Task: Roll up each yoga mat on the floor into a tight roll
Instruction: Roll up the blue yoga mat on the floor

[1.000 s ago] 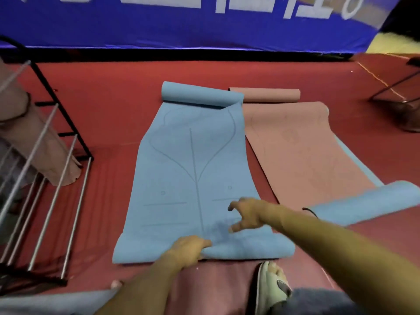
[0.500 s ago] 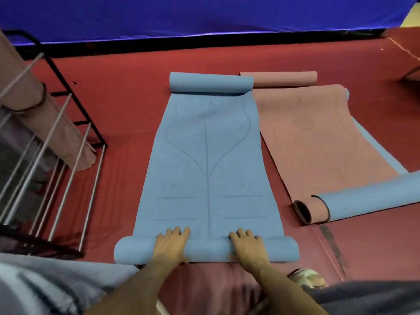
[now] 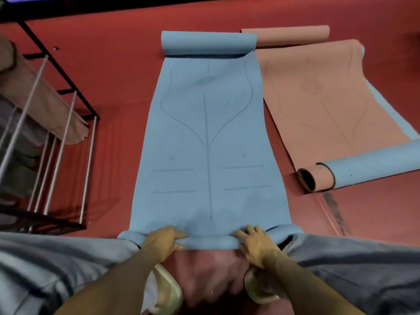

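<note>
Where the blue yoga mat (image 3: 208,133) curls into a narrow matte roll at its near edge, my left hand (image 3: 162,241) and right hand (image 3: 254,243) both clamp it.

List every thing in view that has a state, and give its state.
blue mat: mostly flat, both ends curled
pink mat: mostly flat, both ends rolled
left hand: grips the near roll
right hand: fingers curled over the near roll
rack: holds a rolled mat

We see a blue yoga mat (image 3: 209,137) flat on the red floor (image 3: 127,64), both ends curled; beside it a pink mat (image 3: 318,98), likewise curled.
</note>
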